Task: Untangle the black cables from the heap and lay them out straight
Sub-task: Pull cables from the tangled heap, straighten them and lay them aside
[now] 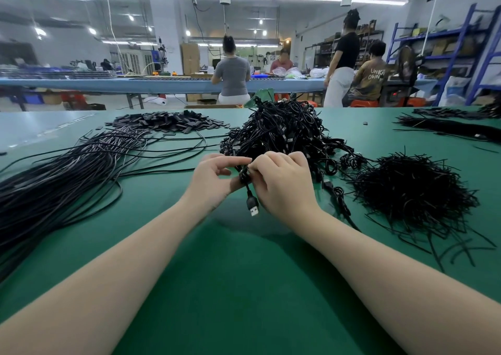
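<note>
We note one coiled black cable (244, 175) held between both hands just in front of the tangled heap (282, 135), lifted a little above the green table (217, 287); its USB plug (253, 207) hangs down from the coil, metal end lowest. Our left hand (214, 181) pinches the coil from its left side with thumb and forefinger, the other fingers curled loosely; our right hand (282, 183) closes over the coil from the right, fingertips bent onto it, so both hands are narrow and gripping the same small bundle. The heap sits directly behind the hands, a tall mound of looped black cables with small connectors showing here and there; a few coiled cables (336, 189) spill from its near right edge onto the table, just beside our right wrist. Left of the heap, a broad sheaf of straightened cables (62, 175) runs along the table toward the near left edge, strands roughly parallel, several looping loose at the heap end. Behind that sheaf, left of the heap, lies a flat scatter of small black rectangular pieces (168, 122). Right of the heap, near it but apart, sits a bristly pile of short black ties (412, 192). Further right and behind, a long dark bundle (447, 129) lies across the table's far corner. Beyond the heap, four people (233, 75) are at a blue bench (108, 83)
</note>
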Demonstrator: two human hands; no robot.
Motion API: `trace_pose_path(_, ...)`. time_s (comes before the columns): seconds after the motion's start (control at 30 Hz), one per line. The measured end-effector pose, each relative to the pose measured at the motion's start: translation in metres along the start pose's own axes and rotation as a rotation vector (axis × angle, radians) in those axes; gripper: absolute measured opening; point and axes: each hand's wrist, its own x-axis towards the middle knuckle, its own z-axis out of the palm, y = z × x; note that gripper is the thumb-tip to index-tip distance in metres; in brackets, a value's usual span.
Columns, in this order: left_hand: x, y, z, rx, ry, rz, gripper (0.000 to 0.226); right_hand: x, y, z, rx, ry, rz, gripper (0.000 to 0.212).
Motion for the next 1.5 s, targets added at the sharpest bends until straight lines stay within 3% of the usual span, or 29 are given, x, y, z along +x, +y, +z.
trace_pose_path(0.07, 0.003, -0.002, -0.001, 0.088, -0.014, 0.065, 0.03, 0.0, -0.002, 0.0, 0.008, 0.01, 0.012, 0.011)
trace_pose_path(0.23, 0.001, -0.001, -0.001, -0.031, -0.148, 0.059, 0.032, 0.0, -0.001, 0.001, 0.001, -0.028, 0.034, 0.013)
trace_pose_path(0.37, 0.001, -0.003, 0.0, -0.073, -0.139, -0.087, 0.019, 0.001, 0.001, -0.002, -0.012, -0.041, 0.048, 0.012)
trace_pose_path(0.53, 0.002, 0.005, 0.009, -0.346, -0.23, -0.304, 0.012, 0.006, 0.008, -0.004, -0.104, 0.012, -0.051, 0.014)
trace_pose_path(0.7, 0.002, 0.005, 0.004, -0.297, -0.215, -0.365, 0.009, 0.005, 0.011, -0.002, -0.149, -0.005, -0.122, 0.017)
trace_pose_path(0.77, 0.002, 0.005, 0.001, -0.284, -0.252, -0.413, 0.021, 0.005, 0.011, -0.002, -0.159, -0.006, -0.153, 0.017)
trace_pose_path(0.93, 0.005, 0.007, -0.013, -0.614, -0.503, -0.743, 0.037, 0.008, 0.006, -0.01, -0.169, 0.076, -0.402, 0.021)
trace_pose_path(1.07, 0.005, 0.005, -0.028, -0.799, -0.715, -0.812, 0.03, 0.014, -0.003, -0.013, -0.137, 0.115, -0.471, 0.034)
trace_pose_path(1.13, 0.004, 0.005, -0.033, -0.81, -0.766, -0.828, 0.024, 0.013, -0.003, -0.012, -0.127, 0.084, -0.455, 0.027)
trace_pose_path(1.27, 0.003, 0.005, -0.035, -0.75, -0.733, -0.864, 0.014, 0.011, -0.003, -0.012, 0.081, -0.148, -0.329, 0.006)
trace_pose_path(1.37, 0.001, 0.004, -0.035, -0.742, -0.697, -0.848, 0.019, 0.01, -0.01, -0.014, 0.269, -0.317, -0.141, 0.013)
trace_pose_path(1.43, 0.0, 0.001, -0.032, -0.712, -0.66, -0.795, 0.025, 0.009, -0.013, -0.015, 0.334, -0.318, -0.045, 0.013)
trace_pose_path(1.5, 0.005, -0.003, -0.026, -0.672, -0.497, -0.733, 0.034, 0.009, -0.012, -0.016, 0.258, -0.199, -0.111, 0.011)
